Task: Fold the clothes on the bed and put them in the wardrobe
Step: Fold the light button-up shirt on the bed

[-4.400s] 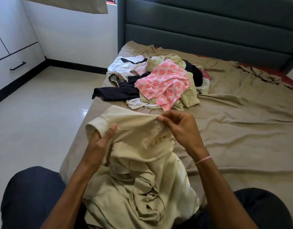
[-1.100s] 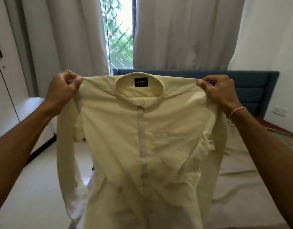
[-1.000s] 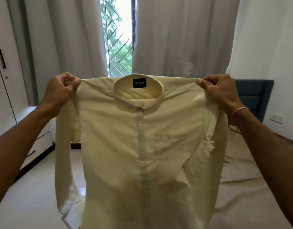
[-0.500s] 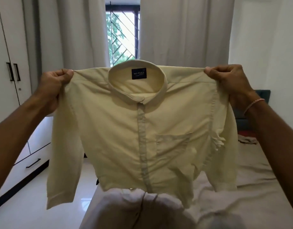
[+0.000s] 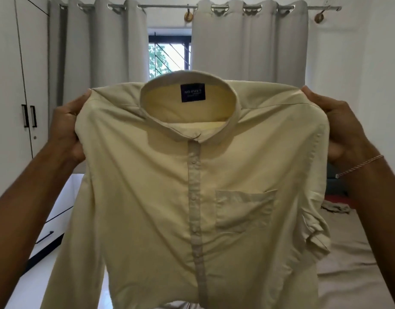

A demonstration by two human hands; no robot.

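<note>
A pale yellow band-collar shirt [image 5: 160,197] hangs spread out in the air in front of me, its buttoned front and chest pocket facing me. My left hand [image 5: 67,128] grips its left shoulder and my right hand [image 5: 339,128] grips its right shoulder, both held up at chest height. The sleeves hang down at the sides. The bed [image 5: 359,264] with its tan sheet shows at the lower right, behind the shirt. The pile of other clothes is hidden by the shirt.
White wardrobe doors [image 5: 11,85] with black handles stand at the left, with a drawer [image 5: 49,233] below them. Grey curtains [image 5: 247,45] frame a barred window [image 5: 167,56] straight ahead. A glossy white floor [image 5: 20,291] lies at the lower left.
The shirt went from a bundle on my lap to being held up spread by both shoulders. Over the last second my view has tilted upward and the shirt has come nearer and higher.
</note>
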